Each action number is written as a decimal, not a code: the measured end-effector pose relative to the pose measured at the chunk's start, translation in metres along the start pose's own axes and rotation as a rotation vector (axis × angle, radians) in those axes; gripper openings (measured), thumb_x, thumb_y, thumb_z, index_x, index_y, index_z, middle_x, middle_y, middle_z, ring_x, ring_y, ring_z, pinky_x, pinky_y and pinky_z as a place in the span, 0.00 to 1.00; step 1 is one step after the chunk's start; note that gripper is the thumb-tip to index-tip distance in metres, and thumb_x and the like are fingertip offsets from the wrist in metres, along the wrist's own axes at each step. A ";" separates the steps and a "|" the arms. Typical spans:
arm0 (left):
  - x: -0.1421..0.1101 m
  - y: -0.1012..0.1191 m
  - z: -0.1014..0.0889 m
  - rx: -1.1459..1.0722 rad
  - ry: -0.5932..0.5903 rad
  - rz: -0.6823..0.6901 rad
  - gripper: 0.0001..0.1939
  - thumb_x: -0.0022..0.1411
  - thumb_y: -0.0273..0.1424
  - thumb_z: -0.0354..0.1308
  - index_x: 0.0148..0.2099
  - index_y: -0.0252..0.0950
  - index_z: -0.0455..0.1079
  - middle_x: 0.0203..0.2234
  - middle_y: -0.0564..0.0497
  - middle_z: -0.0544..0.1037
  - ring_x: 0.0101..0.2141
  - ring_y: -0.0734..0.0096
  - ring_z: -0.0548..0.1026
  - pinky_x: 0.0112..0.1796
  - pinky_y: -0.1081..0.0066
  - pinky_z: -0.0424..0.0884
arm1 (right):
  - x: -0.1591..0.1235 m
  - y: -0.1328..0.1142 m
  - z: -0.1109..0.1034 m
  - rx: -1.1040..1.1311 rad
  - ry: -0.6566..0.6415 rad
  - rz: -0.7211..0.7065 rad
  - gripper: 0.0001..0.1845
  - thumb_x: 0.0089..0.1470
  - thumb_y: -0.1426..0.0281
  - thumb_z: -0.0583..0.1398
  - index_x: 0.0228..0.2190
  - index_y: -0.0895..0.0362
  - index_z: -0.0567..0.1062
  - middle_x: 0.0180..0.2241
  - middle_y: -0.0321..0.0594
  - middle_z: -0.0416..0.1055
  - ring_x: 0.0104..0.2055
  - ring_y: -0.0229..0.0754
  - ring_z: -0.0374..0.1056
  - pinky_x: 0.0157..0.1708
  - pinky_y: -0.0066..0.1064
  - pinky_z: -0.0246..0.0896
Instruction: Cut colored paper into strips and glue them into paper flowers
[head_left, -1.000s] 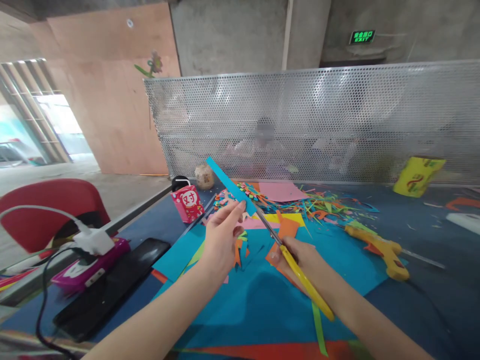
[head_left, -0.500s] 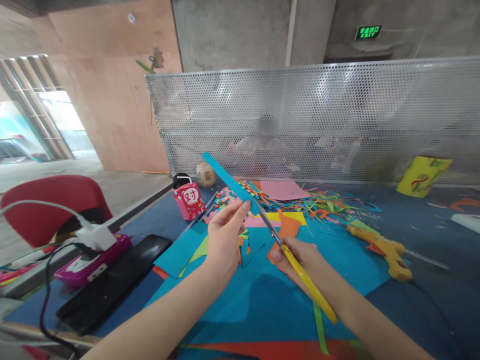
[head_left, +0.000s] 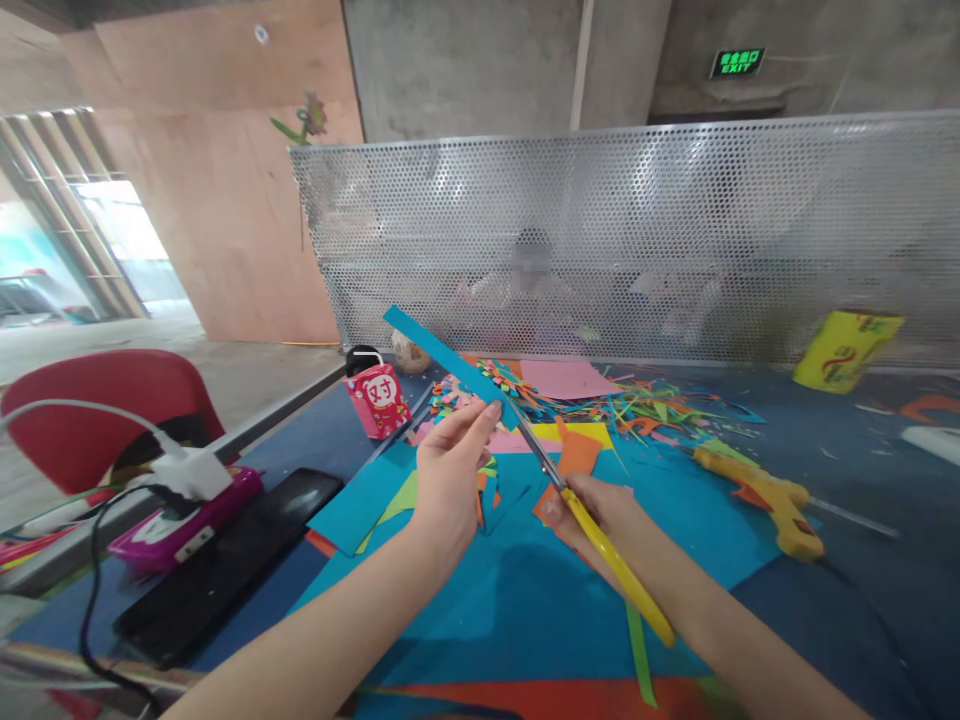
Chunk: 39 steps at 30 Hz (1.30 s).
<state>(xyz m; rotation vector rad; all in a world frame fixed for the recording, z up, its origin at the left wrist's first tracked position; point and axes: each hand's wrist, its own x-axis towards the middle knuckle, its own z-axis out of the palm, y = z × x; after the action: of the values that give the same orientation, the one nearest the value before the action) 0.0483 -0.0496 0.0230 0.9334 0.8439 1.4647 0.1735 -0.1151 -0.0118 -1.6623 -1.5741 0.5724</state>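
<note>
Between the thumb and fingers of my left hand (head_left: 454,460) is a blue paper strip (head_left: 442,352), slanting up to the left. My right hand (head_left: 600,510) is closed round yellow-handled scissors (head_left: 619,572), whose blades point up and left and meet the strip's lower right end. How far the blades are apart I cannot tell. Below both hands lies a large blue paper sheet (head_left: 510,620). An orange paper piece (head_left: 576,455) lies just behind my right hand. Small multicoloured strips (head_left: 489,485) show beside my left wrist.
A pile of cut paper strips (head_left: 645,405) spreads along the perforated metal screen (head_left: 480,220), with a person behind it. A yellow glue gun (head_left: 765,495) lies right. Left are a pink drink carton (head_left: 377,402), a black phone (head_left: 232,560) and a purple power strip (head_left: 187,520).
The blue strip's free upper end has swung left and slightly down. My hands and the scissors keep nearly the same place; the view has shifted slightly.
</note>
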 end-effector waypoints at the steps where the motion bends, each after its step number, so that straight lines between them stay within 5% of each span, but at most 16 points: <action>1: 0.000 0.000 0.000 -0.002 -0.001 -0.001 0.13 0.38 0.36 0.66 0.27 0.36 0.72 0.17 0.57 0.68 0.21 0.82 0.64 0.21 0.81 0.59 | 0.000 0.001 0.000 0.006 -0.002 -0.001 0.21 0.44 0.51 0.52 0.19 0.56 0.60 0.14 0.30 0.54 0.17 0.32 0.50 0.17 0.25 0.44; 39: 0.004 0.000 -0.005 0.033 -0.116 0.087 0.11 0.42 0.36 0.64 0.26 0.35 0.68 0.19 0.57 0.67 0.21 0.82 0.63 0.19 0.81 0.56 | -0.001 -0.001 -0.001 -0.041 0.012 0.001 0.22 0.44 0.51 0.52 0.15 0.55 0.60 0.13 0.33 0.56 0.15 0.32 0.51 0.14 0.25 0.42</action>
<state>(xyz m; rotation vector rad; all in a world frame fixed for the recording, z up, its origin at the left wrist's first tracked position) 0.0436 -0.0452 0.0217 1.0802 0.7523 1.4596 0.1738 -0.1160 -0.0104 -1.6937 -1.5861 0.5323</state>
